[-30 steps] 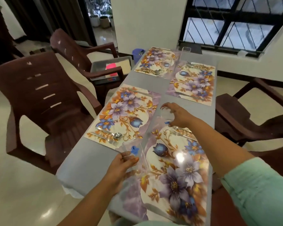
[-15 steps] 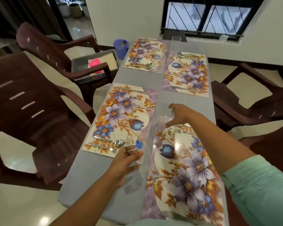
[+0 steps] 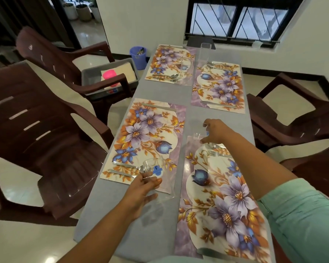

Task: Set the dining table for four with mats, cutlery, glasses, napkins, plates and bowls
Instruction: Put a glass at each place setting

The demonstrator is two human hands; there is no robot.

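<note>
Both hands are busy over the grey table (image 3: pixel 160 95), each with a clear glass. The left hand (image 3: pixel 141 194) curls its fingers round a clear glass with a blue sticker (image 3: pixel 154 168), which sits at the near right corner of the near-left mat (image 3: pixel 146 137), just right of the fork and spoon (image 3: pixel 122 169) lying there. The glass stands above the fingers, thumb on its right side. Over on the right, the right hand (image 3: pixel 217 132) pinches a second clear glass (image 3: pixel 198 130) from its right side; that glass sits at the far left corner of the near-right mat (image 3: pixel 222 204), just beyond the forks (image 3: pixel 214 150); whether it touches the table cannot be told. A knife (image 3: pixel 213 252) lies along that mat's near edge. Farther off, the far-left mat (image 3: pixel 169 63) and far-right mat (image 3: pixel 218 86) carry cutlery, with a tall clear glass (image 3: pixel 204 52) standing between them at the far end.
</note>
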